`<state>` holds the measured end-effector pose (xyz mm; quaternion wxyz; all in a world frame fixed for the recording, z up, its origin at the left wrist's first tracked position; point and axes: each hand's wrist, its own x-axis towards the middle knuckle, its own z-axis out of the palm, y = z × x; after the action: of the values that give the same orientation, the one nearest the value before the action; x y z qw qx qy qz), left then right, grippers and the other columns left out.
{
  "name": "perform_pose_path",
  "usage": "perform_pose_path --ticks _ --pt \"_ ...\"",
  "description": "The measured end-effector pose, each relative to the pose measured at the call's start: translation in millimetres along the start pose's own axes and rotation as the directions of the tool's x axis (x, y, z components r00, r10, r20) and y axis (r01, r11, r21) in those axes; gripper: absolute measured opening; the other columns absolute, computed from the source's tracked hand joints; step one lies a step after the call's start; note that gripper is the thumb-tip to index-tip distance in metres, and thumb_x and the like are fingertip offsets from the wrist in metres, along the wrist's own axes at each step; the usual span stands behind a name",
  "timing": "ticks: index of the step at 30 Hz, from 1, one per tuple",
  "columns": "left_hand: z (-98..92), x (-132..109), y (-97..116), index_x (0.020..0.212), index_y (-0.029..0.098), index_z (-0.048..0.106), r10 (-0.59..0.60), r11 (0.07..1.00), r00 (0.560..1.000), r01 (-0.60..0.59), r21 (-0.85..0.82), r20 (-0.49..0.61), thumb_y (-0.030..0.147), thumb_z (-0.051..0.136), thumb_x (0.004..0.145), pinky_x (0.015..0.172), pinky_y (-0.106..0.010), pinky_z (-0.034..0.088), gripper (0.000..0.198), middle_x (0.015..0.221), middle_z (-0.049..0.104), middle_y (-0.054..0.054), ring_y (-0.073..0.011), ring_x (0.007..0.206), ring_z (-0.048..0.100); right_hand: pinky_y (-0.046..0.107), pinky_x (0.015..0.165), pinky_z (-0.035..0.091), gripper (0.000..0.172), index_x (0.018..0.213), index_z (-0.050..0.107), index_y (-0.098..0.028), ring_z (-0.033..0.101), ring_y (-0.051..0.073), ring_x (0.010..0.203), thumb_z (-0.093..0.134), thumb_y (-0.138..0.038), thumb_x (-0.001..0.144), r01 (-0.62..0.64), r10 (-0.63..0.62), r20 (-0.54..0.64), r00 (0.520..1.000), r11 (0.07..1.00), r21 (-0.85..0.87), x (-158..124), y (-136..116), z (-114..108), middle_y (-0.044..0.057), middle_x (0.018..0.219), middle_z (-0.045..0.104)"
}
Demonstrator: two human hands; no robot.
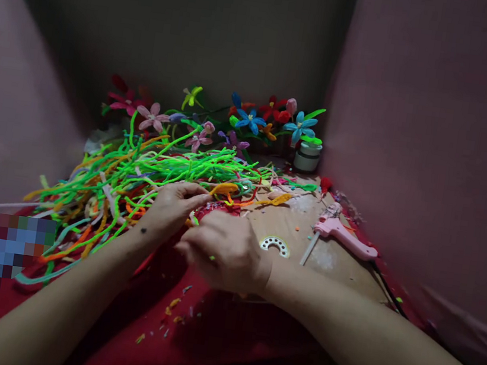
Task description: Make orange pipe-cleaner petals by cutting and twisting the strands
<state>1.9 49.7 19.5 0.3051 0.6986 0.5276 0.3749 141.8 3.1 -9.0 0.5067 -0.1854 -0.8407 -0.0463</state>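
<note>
My left hand pinches an orange pipe cleaner petal between thumb and forefinger, just above the work board. Close beside it, my right hand is closed with its fingers curled inward and slightly blurred. What its fingers hold is hidden; a small greenish bit shows near them. Another orange pipe cleaner leaf shape lies on the board past my hands. A heap of loose pipe cleaners, mostly bright green with some orange, spreads behind and left of my left hand.
A pink glue gun rests on the brown board, near a white curved piece with holes. Fuzzy flowers stand at the back beside a white jar. Scraps dot the red cloth. Pink walls flank both sides.
</note>
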Motion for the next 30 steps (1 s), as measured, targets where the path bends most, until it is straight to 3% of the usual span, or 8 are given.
perform_pose_path --ticks 4,9,12,17,20,24,27,30 --pt "31.8 25.1 21.3 0.069 0.014 0.070 0.040 0.993 0.977 -0.062 0.099 0.210 0.040 0.065 0.067 0.058 -0.023 0.038 0.027 0.063 0.062 0.000 -0.0137 0.061 0.051 0.026 0.053 0.037 0.030 0.058 0.055 -0.018 0.048 0.011 0.051 0.050 -0.028 0.085 0.224 -0.222 0.032 0.974 0.974 -0.044 -3.7 -3.0 6.2 -0.001 0.051 0.051" --pt "77.0 56.6 27.6 0.057 0.014 0.067 0.156 0.941 0.947 -0.229 0.248 0.282 0.033 0.060 0.070 0.048 -0.024 0.029 0.024 0.044 0.046 0.004 -0.0109 0.047 0.042 0.026 0.057 0.040 0.031 0.060 0.057 -0.018 0.054 0.012 0.056 0.050 -0.033 0.086 0.014 -0.015 0.037 0.999 1.000 0.015 -2.4 1.2 4.2 0.001 0.057 0.058" --pt "83.9 67.7 24.7 0.065 0.015 0.070 0.220 0.929 0.954 -0.269 0.255 0.205 0.028 0.059 0.070 0.056 -0.024 0.035 0.018 0.058 0.059 0.000 -0.0137 0.059 0.050 0.027 0.057 0.041 0.033 0.058 0.055 -0.019 0.056 0.014 0.059 0.047 -0.034 0.086 -0.072 0.068 0.094 0.993 0.996 0.046 -1.9 0.4 3.1 0.003 0.057 0.059" --pt "48.8 57.0 23.7 0.086 0.012 0.071 0.221 0.949 0.972 -0.234 0.211 0.083 0.036 0.055 0.074 0.065 -0.025 0.042 0.032 0.076 0.069 -0.005 -0.0163 0.069 0.058 0.024 0.058 0.038 0.032 0.056 0.049 -0.018 0.047 0.010 0.054 0.046 -0.029 0.086 -0.270 0.275 0.014 0.961 0.930 0.251 -3.7 6.5 3.9 0.000 0.056 0.052" --pt "19.6 38.0 20.0 0.086 0.012 0.072 0.177 0.969 0.983 -0.184 0.165 0.055 0.036 0.057 0.072 0.062 -0.023 0.043 0.031 0.074 0.069 -0.004 -0.0154 0.067 0.058 0.022 0.052 0.033 0.034 0.056 0.046 -0.018 0.037 0.008 0.050 0.048 -0.033 0.086 -0.525 0.599 -0.030 0.800 0.724 0.448 -3.6 19.3 0.2 -0.004 0.052 0.040" --pt "-7.7 13.1 8.6 0.084 0.012 0.072 0.121 0.978 0.992 -0.116 0.170 -0.019 0.034 0.057 0.072 0.057 -0.021 0.042 0.029 0.068 0.067 -0.002 -0.0126 0.061 0.055 0.022 0.052 0.031 0.033 0.058 0.049 -0.017 0.035 0.008 0.051 0.051 -0.037 0.084 -0.630 0.774 -0.038 0.633 0.542 0.556 -2.9 40.3 -2.5 -0.005 0.053 0.038" --pt "-21.2 0.8 -2.4 0.082 0.012 0.072 0.054 0.982 0.997 -0.042 0.187 -0.060 0.033 0.060 0.071 0.054 -0.020 0.039 0.026 0.061 0.064 0.000 -0.0106 0.056 0.052 0.023 0.049 0.028 0.032 0.058 0.052 -0.016 0.033 0.008 0.049 0.051 -0.038 0.082 -0.732 0.798 0.103 0.594 0.483 0.481 -2.8 47.6 -1.9 -0.005 0.050 0.037" --pt "-31.3 -5.4 -14.2 0.078 0.013 0.072 0.007 0.993 1.000 -0.005 0.119 -0.014 0.029 0.062 0.068 0.059 -0.021 0.041 0.022 0.067 0.066 -0.001 -0.0113 0.061 0.055 0.023 0.049 0.026 0.028 0.057 0.054 -0.015 0.036 0.008 0.051 0.055 -0.034 0.077 -0.802 0.745 0.298 0.597 0.555 0.220 -2.8 45.1 -1.6 -0.004 0.052 0.042"
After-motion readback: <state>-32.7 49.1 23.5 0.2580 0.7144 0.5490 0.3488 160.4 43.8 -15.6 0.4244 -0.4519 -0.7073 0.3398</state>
